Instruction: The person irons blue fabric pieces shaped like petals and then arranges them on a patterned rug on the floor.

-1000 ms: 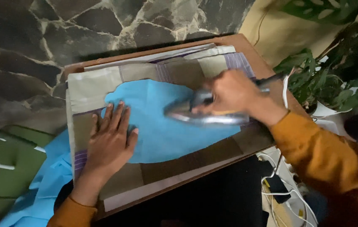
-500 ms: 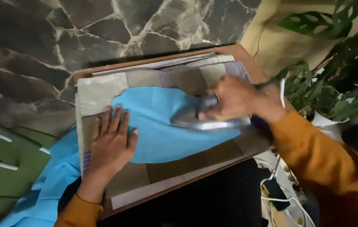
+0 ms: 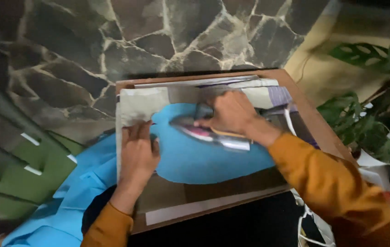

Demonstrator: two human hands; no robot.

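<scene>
A bright blue cloth lies spread over a padded cover on a wooden table and hangs off its left side. My right hand grips the handle of a silver clothes iron, which rests flat on the blue cloth near its far edge. My left hand lies palm down with fingers together on the cloth's left part, pressing it against the cover. Both arms wear orange sleeves.
A beige and purple patterned cover pads the tabletop. A white cord runs off the right edge. A stone wall stands behind. Leafy plants in a white pot stand to the right. Green and dark slats lie at left.
My right hand has slid the iron leftward across the blue cloth toward my left hand. The left hand has stayed pressed on the cloth, its fingers drawn closer together.
</scene>
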